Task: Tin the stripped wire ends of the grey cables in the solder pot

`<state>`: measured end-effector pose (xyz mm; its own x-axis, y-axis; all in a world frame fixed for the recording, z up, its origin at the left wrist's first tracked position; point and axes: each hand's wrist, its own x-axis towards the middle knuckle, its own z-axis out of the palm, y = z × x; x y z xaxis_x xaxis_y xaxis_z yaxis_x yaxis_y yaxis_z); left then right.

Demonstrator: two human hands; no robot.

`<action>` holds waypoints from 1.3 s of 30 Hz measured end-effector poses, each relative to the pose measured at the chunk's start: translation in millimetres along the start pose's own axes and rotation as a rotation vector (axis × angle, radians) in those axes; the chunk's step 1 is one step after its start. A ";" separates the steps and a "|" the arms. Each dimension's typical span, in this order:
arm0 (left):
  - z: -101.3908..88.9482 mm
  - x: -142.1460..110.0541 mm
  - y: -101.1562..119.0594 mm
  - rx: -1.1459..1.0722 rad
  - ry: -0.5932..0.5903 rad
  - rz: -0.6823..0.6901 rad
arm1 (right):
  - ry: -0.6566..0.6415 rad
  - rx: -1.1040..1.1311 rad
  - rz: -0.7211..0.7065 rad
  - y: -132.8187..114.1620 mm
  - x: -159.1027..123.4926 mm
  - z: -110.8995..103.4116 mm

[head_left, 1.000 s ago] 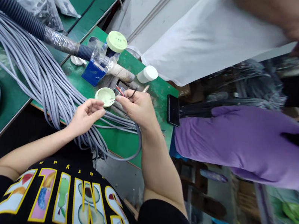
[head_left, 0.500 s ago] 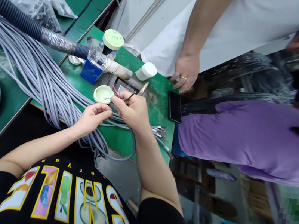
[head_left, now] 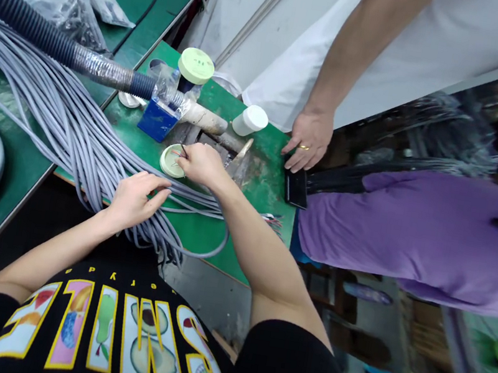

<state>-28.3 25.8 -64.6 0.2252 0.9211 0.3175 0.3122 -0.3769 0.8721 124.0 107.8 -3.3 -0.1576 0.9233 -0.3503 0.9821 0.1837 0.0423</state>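
Thin wires (head_left: 182, 150), frame centre, pinched in right hand (head_left: 203, 163), seemingly for control over pale dish (head_left: 167, 165). Left of centre, beside grey cables (head_left: 85, 145): left hand (head_left: 136, 197), apparently empty, fingers loosely parted.

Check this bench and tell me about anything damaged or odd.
The hose has shiny wrapping partway along, perhaps a makeshift repair. The green bench shows a dark, brownish stain on the picture's right of the right hand, as if dirty or scorched. I see no clear spill.
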 end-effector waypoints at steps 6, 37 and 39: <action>0.4 -0.6 0.4 0.037 -0.008 0.032 | 0.001 -0.030 0.006 -5.6 -2.4 1.4; -0.7 2.5 0.7 0.149 0.023 0.156 | 0.083 0.057 0.377 94.1 20.6 12.6; -1.1 2.7 0.9 0.149 0.019 0.155 | 0.163 0.158 0.339 96.2 7.2 6.7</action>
<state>-28.4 28.1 -62.5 0.2644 0.8520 0.4518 0.4080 -0.5233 0.7481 218.0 129.8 -8.1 0.1759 0.9664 -0.1874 0.9830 -0.1826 -0.0189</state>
